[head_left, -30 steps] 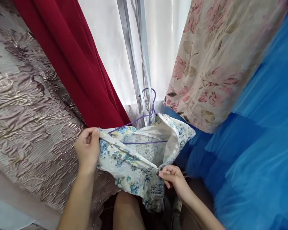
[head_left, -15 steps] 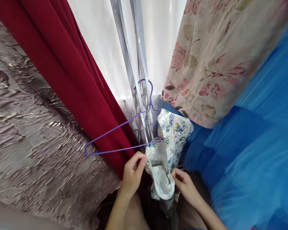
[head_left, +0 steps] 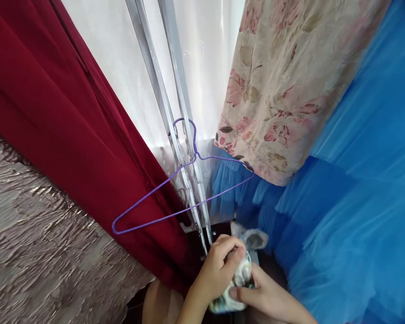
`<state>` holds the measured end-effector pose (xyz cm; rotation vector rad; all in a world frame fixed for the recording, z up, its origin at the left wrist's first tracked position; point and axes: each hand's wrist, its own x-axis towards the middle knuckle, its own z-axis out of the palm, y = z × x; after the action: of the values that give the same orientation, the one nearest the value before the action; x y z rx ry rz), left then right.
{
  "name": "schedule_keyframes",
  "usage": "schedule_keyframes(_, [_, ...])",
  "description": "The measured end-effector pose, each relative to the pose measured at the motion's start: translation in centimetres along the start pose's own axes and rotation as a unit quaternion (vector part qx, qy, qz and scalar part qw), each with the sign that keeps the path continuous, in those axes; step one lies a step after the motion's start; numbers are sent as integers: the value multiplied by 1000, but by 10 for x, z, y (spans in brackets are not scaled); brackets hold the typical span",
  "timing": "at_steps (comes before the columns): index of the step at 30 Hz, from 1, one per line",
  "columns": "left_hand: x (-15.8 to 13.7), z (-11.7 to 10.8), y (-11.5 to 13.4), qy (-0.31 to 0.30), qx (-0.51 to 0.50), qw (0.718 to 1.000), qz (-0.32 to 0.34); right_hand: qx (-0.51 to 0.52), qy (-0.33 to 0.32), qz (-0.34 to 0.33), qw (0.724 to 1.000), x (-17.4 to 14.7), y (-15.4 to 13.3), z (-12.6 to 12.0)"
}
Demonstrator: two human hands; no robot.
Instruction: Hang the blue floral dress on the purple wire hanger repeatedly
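Observation:
A small white garment with a blue, green and yellow floral print (head_left: 242, 273) is bunched up low in front of me. My left hand (head_left: 222, 261) is closed around its upper left side, the thumb laid along the cloth. My right hand (head_left: 256, 288) grips it lower down on the right, thumb pressed into the fabric. Part of the garment sticks out beyond my fingers and is blurred. Just above my hands hangs a bare purple wire hanger (head_left: 155, 219), its hook at the pale metal bars (head_left: 178, 81).
Dark red cloth (head_left: 87, 130) and a crinkled mauve textured fabric (head_left: 33, 256) hang on the left. White cloth (head_left: 209, 58) is behind the bars. To the right are a beige garment with pink flowers (head_left: 273, 90) and blue tulle (head_left: 361, 207).
The floral garment has come off the hanger's right end and moved down, now gathered between both hands. My hands have drawn closer together. The view has shifted slightly.

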<state>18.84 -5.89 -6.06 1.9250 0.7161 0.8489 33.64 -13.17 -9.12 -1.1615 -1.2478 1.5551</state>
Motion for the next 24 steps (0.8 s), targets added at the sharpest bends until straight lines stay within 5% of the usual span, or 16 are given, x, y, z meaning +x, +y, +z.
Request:
schedule_keyframes(3, [-22, 5, -23, -71, -134, 982, -114, 75, 13, 33, 997, -1, -13, -8])
schedule_keyframes(8, [-68, -2, -68, -77, -102, 954, -270, 2, 101, 35, 994, -6, -35, -47])
schedule_keyframes(11, [-79, -30, -76, 4, -33, 974, -225, -130, 139, -51, 980, 7, -50, -78])
schedule_keyframes(15, [-92, -65, -56, 62, 84, 975, -199, -180, 248, -228, 924, 50, -78, -115])
schedule_keyframes(19, [-99, -66, -21, 80, 129, 967, -202, -149, 242, -302, 910, 108, -116, -142])
schedule_keyframes(24, [-72, -59, 21, 36, 179, 978, -103, -110, 248, -339, 901, 160, -159, -155])
